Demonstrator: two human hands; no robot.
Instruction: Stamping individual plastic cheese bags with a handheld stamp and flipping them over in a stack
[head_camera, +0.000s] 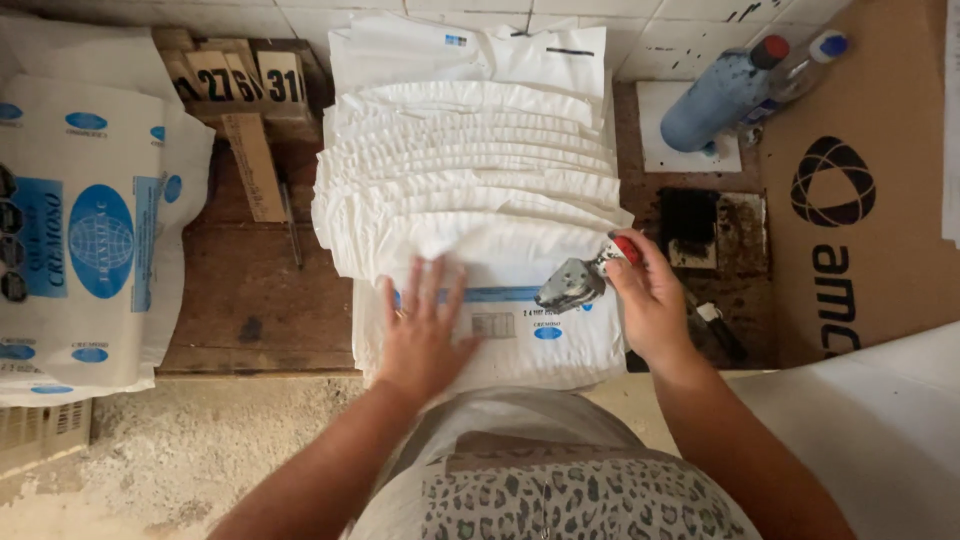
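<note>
So, hidden: stamp (578, 282) face is turned away, can't see it; ink pad (690, 222) is just a dark blur.
Right hand (650, 300): fingers clenched round the stamp, over the top bag's right edge.
Left hand (425, 335): fingers spread flat, pressing the fanned bags (470, 180).
Around: bottles (735, 90) top right, number blocks (240, 75) top left, printed sack (85, 230) left.

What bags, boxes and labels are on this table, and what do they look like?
Fanned white bags: middle, overlapping; the nearest has a blue stripe and small blue oval, under the left hand.
Big white sack: left, blue ovals and panel.
Brown cardboard: right, black round logo.
Number blocks: top left, pale with black digits.
Stamp tool: grey with red knob, in the right hand.
</note>
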